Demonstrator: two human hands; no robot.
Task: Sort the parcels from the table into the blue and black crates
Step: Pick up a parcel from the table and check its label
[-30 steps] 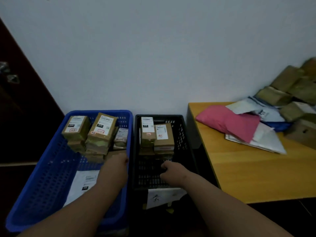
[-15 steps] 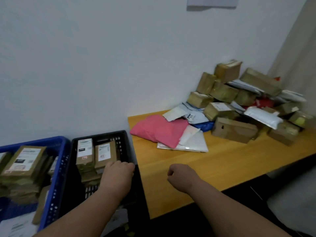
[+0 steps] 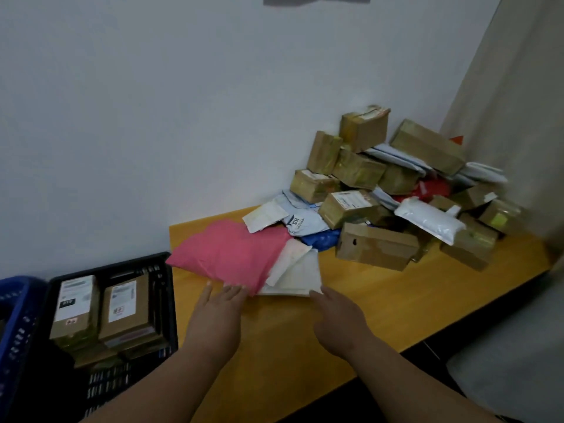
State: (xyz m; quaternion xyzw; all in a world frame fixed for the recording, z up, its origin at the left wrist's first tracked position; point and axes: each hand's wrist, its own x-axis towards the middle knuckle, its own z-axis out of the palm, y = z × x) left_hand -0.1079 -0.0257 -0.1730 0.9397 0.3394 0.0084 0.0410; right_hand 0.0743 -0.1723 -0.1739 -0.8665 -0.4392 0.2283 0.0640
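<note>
A pink mailer bag (image 3: 227, 251) lies on the wooden table (image 3: 381, 294), partly over a white flat parcel (image 3: 297, 273). My left hand (image 3: 218, 315) reaches out with straight fingers whose tips touch the pink bag's near edge. My right hand (image 3: 338, 319) stretches toward the white parcel's near corner, fingers extended, holding nothing. The black crate (image 3: 166, 300) at the left holds stacked brown boxes with white labels (image 3: 125, 306). Only a sliver of the blue crate (image 3: 15, 319) shows at the far left.
A heap of brown cardboard boxes (image 3: 375, 245), white and blue mailers and a red bag fills the table's back right corner against the white wall. A beige curtain (image 3: 518, 117) hangs at the right. The table's front edge runs diagonally below my arms.
My view has swung right from the crates to the table. Both hands left the crates, uncurled and moved forward to the pink bag and white parcel.
</note>
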